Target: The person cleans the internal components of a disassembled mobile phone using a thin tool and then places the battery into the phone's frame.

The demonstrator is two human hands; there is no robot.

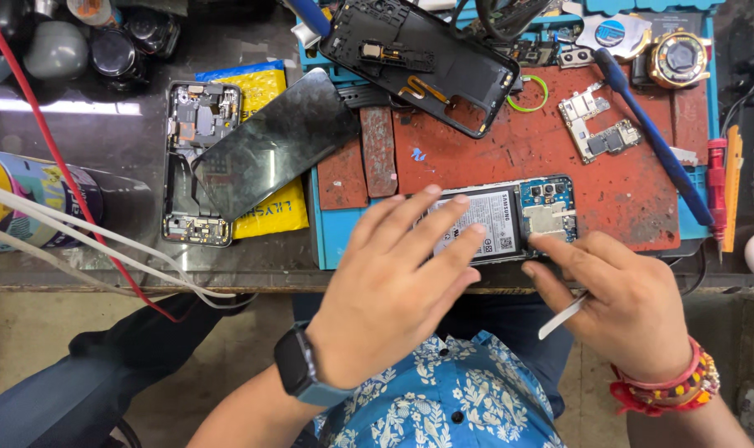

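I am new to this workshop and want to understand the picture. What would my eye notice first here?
First, the two hands at the centre: the left hand lies flat over an opened phone with its battery showing, while the right hand holds thin metal tweezers at the phone's edge. Behind them lies a worn red work mat carrying a black phone back frame. To the left, a loose dark screen panel leans across another open phone frame.

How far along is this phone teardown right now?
Done: the opened phone has its back off, battery and boards exposed; a loose circuit board lies on the red mat. In hand: left hand steadies the phone, right hand holds tweezers. Left: battery remains seated.
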